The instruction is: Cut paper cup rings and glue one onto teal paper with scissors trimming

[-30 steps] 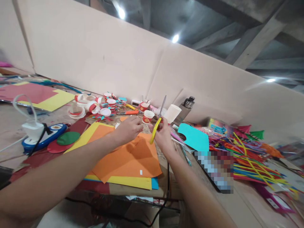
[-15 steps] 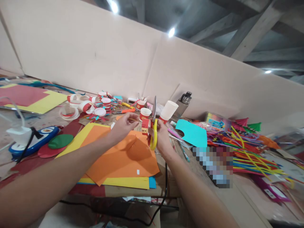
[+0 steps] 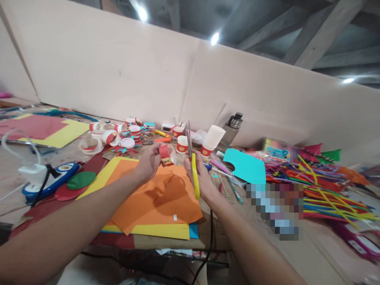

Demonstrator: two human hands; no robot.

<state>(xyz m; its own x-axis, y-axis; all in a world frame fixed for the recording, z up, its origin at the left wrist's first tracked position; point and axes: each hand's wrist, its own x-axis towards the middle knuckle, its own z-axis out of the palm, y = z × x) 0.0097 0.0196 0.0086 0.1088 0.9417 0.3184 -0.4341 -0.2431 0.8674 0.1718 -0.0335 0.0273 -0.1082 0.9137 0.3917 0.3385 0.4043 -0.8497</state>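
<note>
My left hand point(image 3: 150, 161) grips a red and white piece of paper cup point(image 3: 166, 155), curved like a ring, above the orange sheets. To its right, my right hand point(image 3: 199, 174) is closed on yellow-handled scissors point(image 3: 194, 174), whose blades point up and away. A small gap separates the cup piece from the right hand. Beneath both hands lie orange paper point(image 3: 160, 198) and yellow paper point(image 3: 148, 230). Just beyond them stand a short red and white cup point(image 3: 182, 145) and a taller stack of white cups point(image 3: 214, 137).
Cut cup rings point(image 3: 109, 136) lie at the back left, near a blue power strip point(image 3: 53, 182). A bottle point(image 3: 231, 130) stands by the wall. Turquoise paper point(image 3: 246, 166) and colourful pipe cleaners point(image 3: 320, 190) spread to the right. A black cable point(image 3: 211, 233) hangs over the front edge.
The cup piece has moved left, from beside my right hand into my left hand's grip. My right hand still has the scissors, now turned slightly. The view has shifted a little.
</note>
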